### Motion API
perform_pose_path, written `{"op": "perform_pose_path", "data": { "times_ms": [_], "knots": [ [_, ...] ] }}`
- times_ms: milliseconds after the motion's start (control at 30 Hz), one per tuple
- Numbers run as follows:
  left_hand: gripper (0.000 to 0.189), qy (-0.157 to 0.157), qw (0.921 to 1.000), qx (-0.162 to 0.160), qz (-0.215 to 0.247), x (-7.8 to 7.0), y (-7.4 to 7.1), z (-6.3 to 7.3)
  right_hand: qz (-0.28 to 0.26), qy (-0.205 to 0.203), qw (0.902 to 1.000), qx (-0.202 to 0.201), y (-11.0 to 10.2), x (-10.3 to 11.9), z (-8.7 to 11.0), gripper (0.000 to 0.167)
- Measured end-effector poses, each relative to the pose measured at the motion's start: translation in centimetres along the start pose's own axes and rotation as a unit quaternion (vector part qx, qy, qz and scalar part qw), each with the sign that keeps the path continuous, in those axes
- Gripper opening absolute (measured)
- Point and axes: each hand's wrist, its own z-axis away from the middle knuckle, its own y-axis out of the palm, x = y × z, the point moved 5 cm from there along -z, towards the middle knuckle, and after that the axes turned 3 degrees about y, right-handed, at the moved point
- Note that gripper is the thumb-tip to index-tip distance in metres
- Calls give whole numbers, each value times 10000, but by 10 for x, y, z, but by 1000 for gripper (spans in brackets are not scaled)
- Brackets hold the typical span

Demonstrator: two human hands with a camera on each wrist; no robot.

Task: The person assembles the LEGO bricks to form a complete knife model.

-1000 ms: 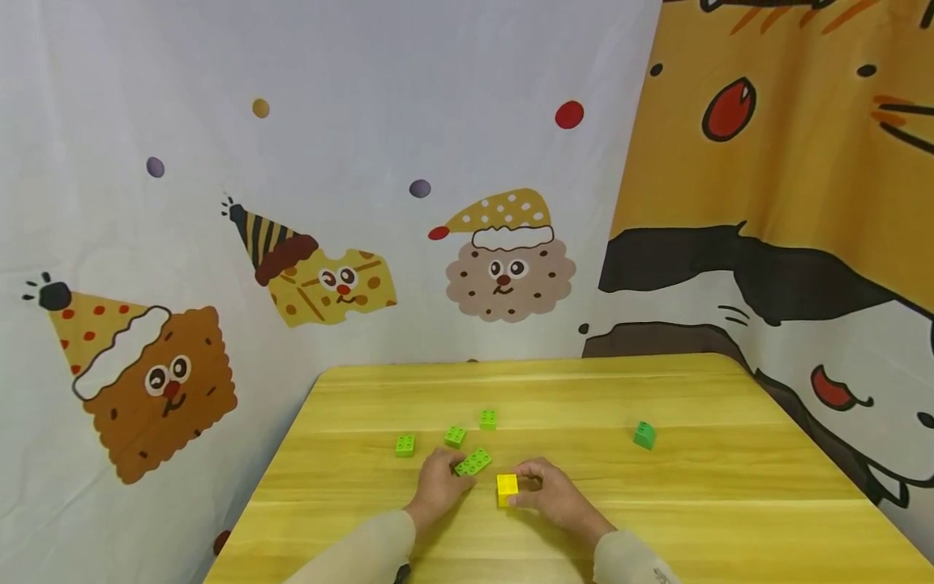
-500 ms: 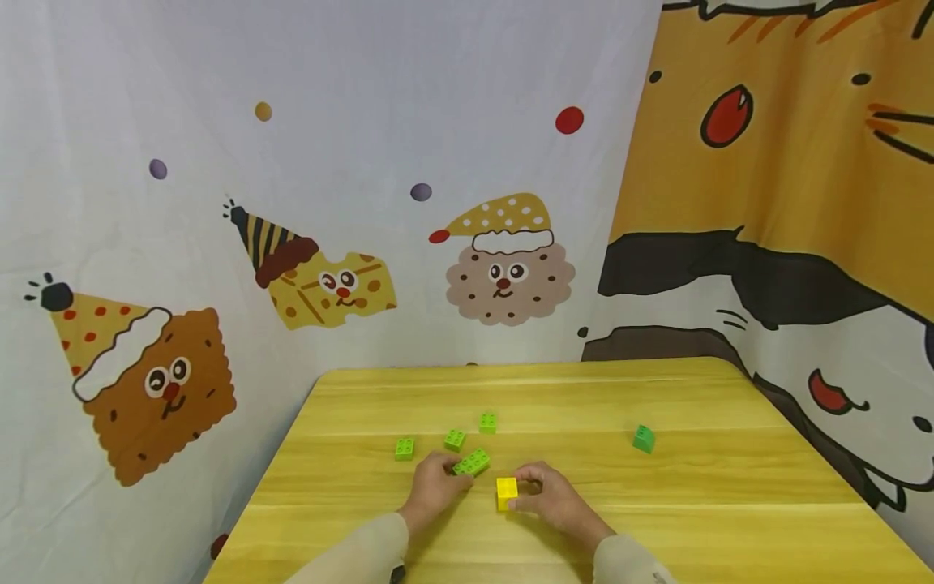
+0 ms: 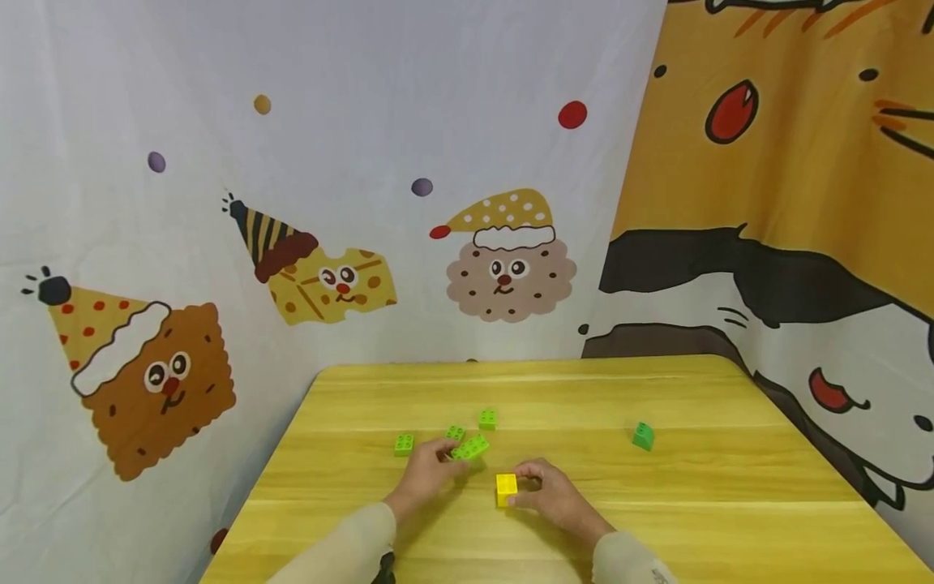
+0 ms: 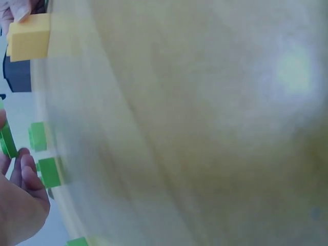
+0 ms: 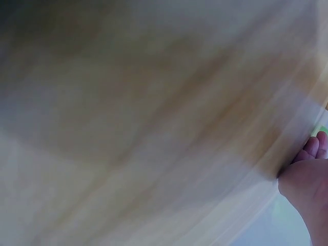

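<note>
My left hand (image 3: 426, 472) pinches a long lime-green toy brick (image 3: 470, 447), tilted and held just above the table. Its edge shows as a thin green brick (image 4: 8, 141) at the left of the left wrist view. My right hand (image 3: 556, 495) holds a yellow brick (image 3: 507, 490) between thumb and fingers, on the table's near middle. In the right wrist view only part of the right hand (image 5: 307, 171) shows, and the yellow brick is out of sight. One small lime-green brick (image 3: 456, 432) lies just behind the long one, partly hidden.
Two more small lime-green bricks, a left brick (image 3: 404, 444) and a back brick (image 3: 487, 418), lie on the wooden table (image 3: 569, 389). A darker green sloped brick (image 3: 643, 435) stands farther right. A printed curtain (image 3: 350, 162) hangs behind the table.
My left hand has lifted the long lime-green brick off the table and moved slightly away from me and left. The right hand and the yellow brick have stayed in place.
</note>
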Motion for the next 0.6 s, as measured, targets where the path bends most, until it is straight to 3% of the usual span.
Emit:
{"op": "perform_pose_path", "data": {
  "times_ms": [267, 600],
  "knots": [
    [39, -80, 9995, 296, 98, -11, -6, -5, -29, -17, 10000, 1, -1, 2, 0, 41],
    [38, 83, 9987, 503, -76, -22, -7, -9, 148, 72, 9998, -73, -1, 4, 0, 41]
  ]
}}
